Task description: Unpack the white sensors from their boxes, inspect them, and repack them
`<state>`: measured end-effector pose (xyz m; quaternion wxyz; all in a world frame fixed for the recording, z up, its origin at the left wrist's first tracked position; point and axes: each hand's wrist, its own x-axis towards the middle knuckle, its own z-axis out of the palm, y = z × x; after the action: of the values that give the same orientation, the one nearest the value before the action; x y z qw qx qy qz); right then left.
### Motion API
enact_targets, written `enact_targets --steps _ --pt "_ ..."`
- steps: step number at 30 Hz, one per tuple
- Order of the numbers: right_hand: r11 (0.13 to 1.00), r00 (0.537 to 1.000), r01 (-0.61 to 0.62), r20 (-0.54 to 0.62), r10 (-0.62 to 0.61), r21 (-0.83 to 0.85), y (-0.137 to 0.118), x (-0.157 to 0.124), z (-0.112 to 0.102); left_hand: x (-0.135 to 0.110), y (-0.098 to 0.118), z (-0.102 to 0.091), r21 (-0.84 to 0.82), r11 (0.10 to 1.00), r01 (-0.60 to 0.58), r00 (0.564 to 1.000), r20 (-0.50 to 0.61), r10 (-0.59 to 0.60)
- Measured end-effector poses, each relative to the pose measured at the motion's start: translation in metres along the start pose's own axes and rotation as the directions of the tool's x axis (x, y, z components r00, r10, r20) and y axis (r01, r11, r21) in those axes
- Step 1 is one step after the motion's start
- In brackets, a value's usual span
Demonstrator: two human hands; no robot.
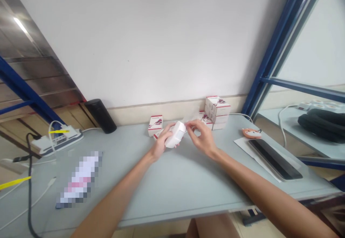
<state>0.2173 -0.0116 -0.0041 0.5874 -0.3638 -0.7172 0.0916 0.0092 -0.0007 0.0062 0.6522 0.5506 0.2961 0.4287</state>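
Note:
My left hand [161,143] is wrapped round a white motion sensor [174,134], a rounded plastic casing with a greyish window on its right side. It is tilted above the table. Close to the sensor's upper end, my right hand [201,134] is closed with thumb and fingertips together. What those fingertips hold, if anything, is too small and blurred to make out. Behind the hands stand small white and red boxes: one box [155,124] at the left, partly hidden lower boxes, and a stack of boxes [219,110] at the right. A pale translucent sheet [192,117] shows behind my right fingers.
On the right of the grey table [167,191], a black phone [275,159] lies by white paper [242,146] and an orange item [251,133]. At left are a black cylinder [101,116], a power strip [60,141], cables and a blurred-out item [81,178]. Blue frames flank the table.

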Motion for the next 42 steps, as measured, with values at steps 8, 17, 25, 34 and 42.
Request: enact_targets --steps 8,17,25,34,42 --pt "0.999 0.997 0.000 -0.077 0.005 0.054 -0.006 -0.002 0.001 -0.007 0.001 0.015 0.189 0.980 -0.064 0.992 -0.091 0.082" --pt "0.962 0.983 -0.153 0.131 0.126 0.227 -0.009 -0.006 0.010 0.003 -0.012 0.013 0.031 0.998 -0.062 0.957 -0.282 0.068" --pt "0.685 0.805 -0.585 0.410 0.428 0.435 0.013 0.004 0.002 -0.001 -0.022 0.028 0.074 0.993 -0.094 0.977 -0.186 0.106" --pt "0.845 0.805 -0.490 0.484 0.343 0.216 0.040 0.014 -0.028 0.015 -0.041 0.011 0.128 0.978 -0.164 0.984 -0.048 0.171" --pt "0.927 0.738 -0.367 0.585 0.337 -0.071 0.050 0.011 -0.027 0.016 -0.047 0.006 0.262 0.934 -0.244 0.966 -0.022 0.258"
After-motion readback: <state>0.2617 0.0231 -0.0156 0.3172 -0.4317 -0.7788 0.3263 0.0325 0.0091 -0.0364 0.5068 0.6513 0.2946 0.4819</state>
